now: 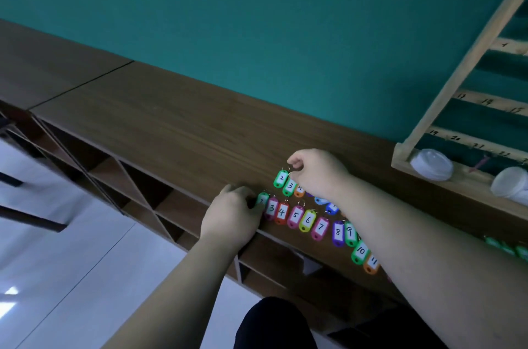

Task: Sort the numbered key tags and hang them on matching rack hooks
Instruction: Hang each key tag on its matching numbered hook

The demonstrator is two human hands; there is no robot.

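Coloured numbered key tags lie in two rows on the brown cabinet top (177, 125). The front row (308, 220) runs rightward from 3 up to 11. My left hand (231, 214) grips the green tag (262, 200) at that row's left end, whose number is hidden. In the back row, a green tag 2 (281, 178) and a green tag 3 (290, 186) lie side by side. My right hand (314, 170) pinches at their rings with curled fingers. The wooden rack (457, 85) with numbered rails leans on the teal wall at the right.
Two white lidded containers (432, 164) stand on the rack's bottom ledge. More green tags (505, 247) lie at the far right, blurred. Open shelf compartments (160, 197) sit under the cabinet top, with pale floor at the lower left.
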